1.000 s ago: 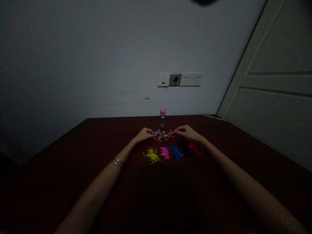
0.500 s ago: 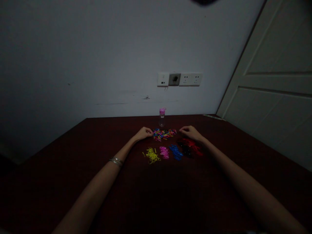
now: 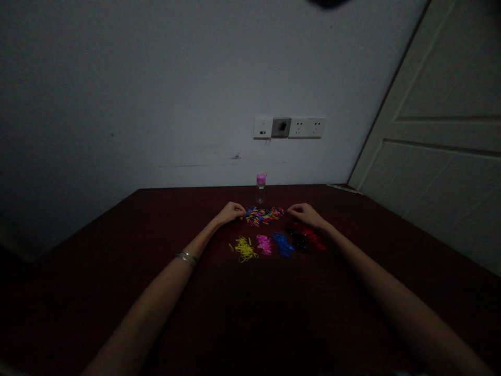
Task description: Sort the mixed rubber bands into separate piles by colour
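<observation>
A mixed pile of small coloured rubber bands (image 3: 263,215) lies on the dark red table (image 3: 258,308). At its left edge my left hand (image 3: 230,212) has its fingertips pinched together; what they hold, if anything, is too small to tell. My right hand (image 3: 306,213) is closed in a pinch just off the pile's right end, its contents also unclear. Nearer to me are sorted heaps: yellow bands (image 3: 245,249), pink bands (image 3: 264,244), blue bands (image 3: 282,244), black bands (image 3: 300,241) and red bands (image 3: 313,238). My right wrist is above the red heap and partly covers it.
Behind the mixed pile stands a small clear bottle (image 3: 260,194) with a pink cap. The wall (image 3: 188,104) at the back carries a row of sockets (image 3: 307,128). On the right is a pale panelled door (image 3: 438,136). The light is dim.
Both hands stay almost where they were, with only a slight shift of the left fingers at the pile's edge. The heaps look the same.
</observation>
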The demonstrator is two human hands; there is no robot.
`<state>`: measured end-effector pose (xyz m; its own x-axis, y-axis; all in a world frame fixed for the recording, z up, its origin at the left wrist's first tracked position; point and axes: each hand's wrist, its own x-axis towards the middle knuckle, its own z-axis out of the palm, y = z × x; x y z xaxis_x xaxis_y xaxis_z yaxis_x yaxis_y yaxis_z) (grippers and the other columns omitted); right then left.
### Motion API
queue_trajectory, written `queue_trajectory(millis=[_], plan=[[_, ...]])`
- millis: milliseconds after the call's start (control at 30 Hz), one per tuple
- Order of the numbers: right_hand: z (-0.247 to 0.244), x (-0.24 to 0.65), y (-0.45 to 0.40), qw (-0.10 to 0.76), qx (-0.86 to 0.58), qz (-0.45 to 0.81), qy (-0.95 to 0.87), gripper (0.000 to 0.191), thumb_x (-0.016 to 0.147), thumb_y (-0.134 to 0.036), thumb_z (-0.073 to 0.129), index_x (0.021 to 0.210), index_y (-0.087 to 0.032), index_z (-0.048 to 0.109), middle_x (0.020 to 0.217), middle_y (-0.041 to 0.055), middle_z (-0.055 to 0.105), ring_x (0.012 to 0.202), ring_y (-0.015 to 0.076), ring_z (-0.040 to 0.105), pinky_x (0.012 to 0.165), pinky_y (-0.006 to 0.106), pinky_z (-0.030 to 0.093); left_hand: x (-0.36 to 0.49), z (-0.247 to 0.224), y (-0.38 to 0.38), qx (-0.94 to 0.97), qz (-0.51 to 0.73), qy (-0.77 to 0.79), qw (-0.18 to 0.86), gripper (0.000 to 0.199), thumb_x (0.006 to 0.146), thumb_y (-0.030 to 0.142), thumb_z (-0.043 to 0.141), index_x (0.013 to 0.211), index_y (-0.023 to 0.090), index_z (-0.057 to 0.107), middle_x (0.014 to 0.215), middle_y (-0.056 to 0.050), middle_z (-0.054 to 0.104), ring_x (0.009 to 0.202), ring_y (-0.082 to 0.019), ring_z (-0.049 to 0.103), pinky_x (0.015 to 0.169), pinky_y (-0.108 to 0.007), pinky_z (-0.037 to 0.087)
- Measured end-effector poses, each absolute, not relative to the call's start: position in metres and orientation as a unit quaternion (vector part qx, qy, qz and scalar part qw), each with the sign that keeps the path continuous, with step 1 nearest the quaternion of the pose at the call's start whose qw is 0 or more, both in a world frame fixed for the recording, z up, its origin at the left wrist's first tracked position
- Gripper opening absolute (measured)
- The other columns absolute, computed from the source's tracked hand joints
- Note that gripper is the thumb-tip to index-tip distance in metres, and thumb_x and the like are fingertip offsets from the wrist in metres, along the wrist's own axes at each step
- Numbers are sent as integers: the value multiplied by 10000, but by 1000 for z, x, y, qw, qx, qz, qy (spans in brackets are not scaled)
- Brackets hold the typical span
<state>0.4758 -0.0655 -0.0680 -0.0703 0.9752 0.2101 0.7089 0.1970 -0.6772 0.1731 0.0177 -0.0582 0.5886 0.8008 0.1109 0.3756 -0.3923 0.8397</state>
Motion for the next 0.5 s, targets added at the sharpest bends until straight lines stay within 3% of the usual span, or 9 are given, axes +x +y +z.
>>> queue_trajectory(millis=[200,500], plan=[[-70,475,-65,321,-599,209,-703,318,730,-367,475,796,-117,660,691,45,648,616,142,572,562,215,431,172,-59,20,777,246,387,432,224,657,277,568,736,77,631,580,-12,599,343,-25,325,361,-176,225],[-68,473,-67,311,-600,196,-710,331,732,-378,472,805,-118,664,704,47,652,630,147,574,583,223,430,169,-55,20,764,276,381,443,255,629,285,612,766,72,640,567,-5,578,351,-30,354,362,-181,258]])
